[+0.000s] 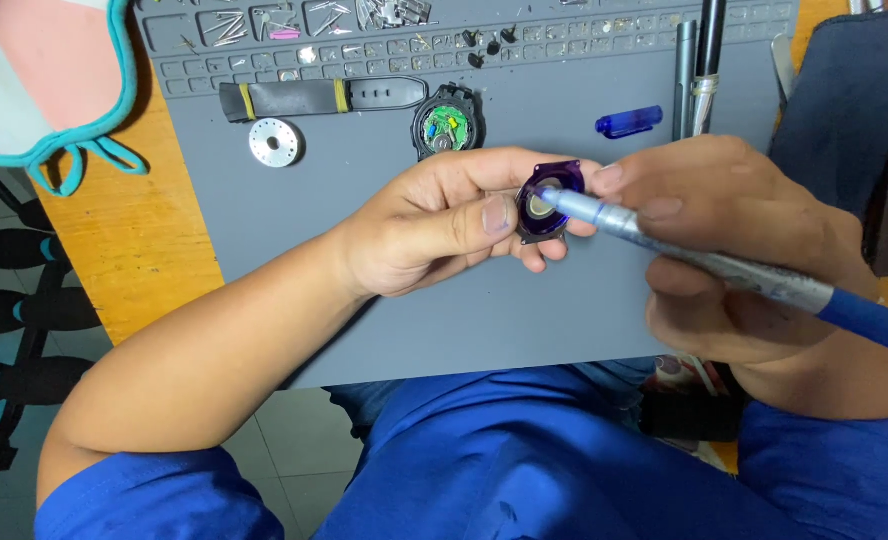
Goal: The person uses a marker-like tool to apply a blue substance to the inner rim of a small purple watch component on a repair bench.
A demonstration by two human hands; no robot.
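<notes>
My left hand (434, 225) pinches a small dark purple watch part (547, 200) with a round metal centre, held above the grey work mat (384, 320). My right hand (734, 245) grips a silver pen-shaped tool (724, 265) with a blue rear end. Its blue tip touches the metal centre of the part. Behind my hands lies an opened black watch body (447, 124) showing its green inner works.
A black watch strap (314, 97), a round metal disc (275, 141), a blue cap (629, 121) and two upright pen-like tools (697, 60) lie on the mat. Small compartments along the mat's far edge hold several screws and pins. A dark cloth (844, 90) sits at right.
</notes>
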